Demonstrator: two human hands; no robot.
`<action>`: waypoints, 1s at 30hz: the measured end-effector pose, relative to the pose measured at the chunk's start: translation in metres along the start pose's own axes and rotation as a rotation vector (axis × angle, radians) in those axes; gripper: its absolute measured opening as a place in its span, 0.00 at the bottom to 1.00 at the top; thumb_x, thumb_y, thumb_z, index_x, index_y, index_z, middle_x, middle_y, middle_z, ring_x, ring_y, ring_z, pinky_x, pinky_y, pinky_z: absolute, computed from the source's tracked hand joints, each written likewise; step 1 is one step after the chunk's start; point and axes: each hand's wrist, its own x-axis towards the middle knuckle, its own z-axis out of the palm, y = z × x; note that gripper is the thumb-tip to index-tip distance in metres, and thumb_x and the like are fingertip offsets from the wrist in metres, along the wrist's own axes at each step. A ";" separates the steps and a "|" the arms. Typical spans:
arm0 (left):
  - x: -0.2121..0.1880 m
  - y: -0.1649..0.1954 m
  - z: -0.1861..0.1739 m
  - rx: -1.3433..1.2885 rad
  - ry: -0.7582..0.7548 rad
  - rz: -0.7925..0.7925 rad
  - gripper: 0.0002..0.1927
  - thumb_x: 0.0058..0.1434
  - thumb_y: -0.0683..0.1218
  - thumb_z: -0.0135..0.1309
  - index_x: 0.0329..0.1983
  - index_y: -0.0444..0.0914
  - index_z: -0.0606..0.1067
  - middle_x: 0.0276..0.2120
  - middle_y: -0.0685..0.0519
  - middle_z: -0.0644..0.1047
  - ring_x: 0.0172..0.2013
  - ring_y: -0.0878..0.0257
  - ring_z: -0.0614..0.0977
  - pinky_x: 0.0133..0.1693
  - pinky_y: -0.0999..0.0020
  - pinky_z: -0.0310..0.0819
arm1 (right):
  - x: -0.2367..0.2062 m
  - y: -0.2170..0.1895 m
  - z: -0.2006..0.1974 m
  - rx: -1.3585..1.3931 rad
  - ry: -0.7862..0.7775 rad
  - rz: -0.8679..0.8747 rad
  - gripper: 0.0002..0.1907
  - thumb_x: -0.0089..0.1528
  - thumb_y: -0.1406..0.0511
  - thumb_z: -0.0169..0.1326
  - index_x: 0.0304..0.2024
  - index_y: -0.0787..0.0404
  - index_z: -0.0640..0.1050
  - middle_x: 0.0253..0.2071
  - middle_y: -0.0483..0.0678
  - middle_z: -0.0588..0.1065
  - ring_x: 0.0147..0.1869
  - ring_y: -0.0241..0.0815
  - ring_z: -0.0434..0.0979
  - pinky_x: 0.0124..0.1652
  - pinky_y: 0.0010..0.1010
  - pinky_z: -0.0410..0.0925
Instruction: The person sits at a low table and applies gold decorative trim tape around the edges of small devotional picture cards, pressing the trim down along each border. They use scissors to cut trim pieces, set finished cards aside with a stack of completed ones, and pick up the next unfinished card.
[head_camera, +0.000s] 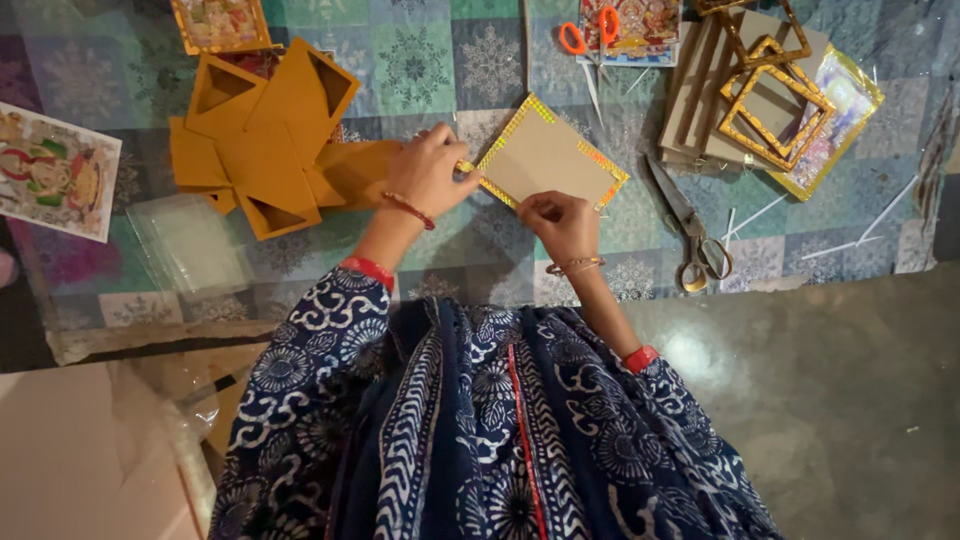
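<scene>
Nearest the camera, blue-and-white patterned sleeves (480, 430) fill the lower view, arms reaching forward over a patchwork cloth (420, 60) spread on the floor. The right hand (562, 225) pinches the near corner of a square brown card (545, 155), fingers closed on its edge. The left hand (432, 172) curls over the card's left corner, fingers closed on the gold trim there.

The card is plain brown board edged with a glittering gold border strip. It lies flat on the cloth just ahead of both hands, turned like a diamond, one corner toward the person and the opposite corner pointing away; being about square, it shows no clear long axis.

To the left, touching the left hand's side, lies a heap of mustard-coloured card pieces (265, 130) with triangular cut-outs, a clear plastic sleeve (190, 245) and a printed picture (55, 170) beyond them. To the right, steel scissors (690, 230) lie near the card. Farther off sit a stack of gold frames (770, 100) on brown boards and orange-handled scissors (590, 45). Nothing covers the card except the two hands at its corners.
</scene>
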 end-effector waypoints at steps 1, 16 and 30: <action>0.001 0.000 0.003 0.033 0.005 -0.005 0.16 0.54 0.56 0.65 0.34 0.40 0.81 0.39 0.51 0.76 0.40 0.51 0.80 0.38 0.53 0.77 | 0.001 0.000 0.001 -0.003 0.013 0.009 0.06 0.57 0.67 0.65 0.36 0.63 0.85 0.29 0.46 0.83 0.33 0.31 0.82 0.35 0.23 0.74; 0.003 0.001 0.011 0.010 0.030 -0.094 0.15 0.53 0.55 0.66 0.36 0.41 0.81 0.39 0.51 0.76 0.39 0.50 0.80 0.37 0.51 0.76 | 0.004 0.005 0.005 -0.022 0.055 0.035 0.07 0.60 0.64 0.64 0.38 0.60 0.86 0.28 0.47 0.82 0.32 0.31 0.81 0.34 0.22 0.73; 0.008 0.000 0.011 0.022 0.002 -0.096 0.14 0.54 0.54 0.65 0.35 0.40 0.81 0.39 0.50 0.76 0.40 0.49 0.80 0.39 0.51 0.78 | 0.011 0.003 0.003 0.076 0.018 0.134 0.15 0.56 0.68 0.65 0.43 0.66 0.76 0.30 0.52 0.83 0.32 0.35 0.85 0.31 0.25 0.75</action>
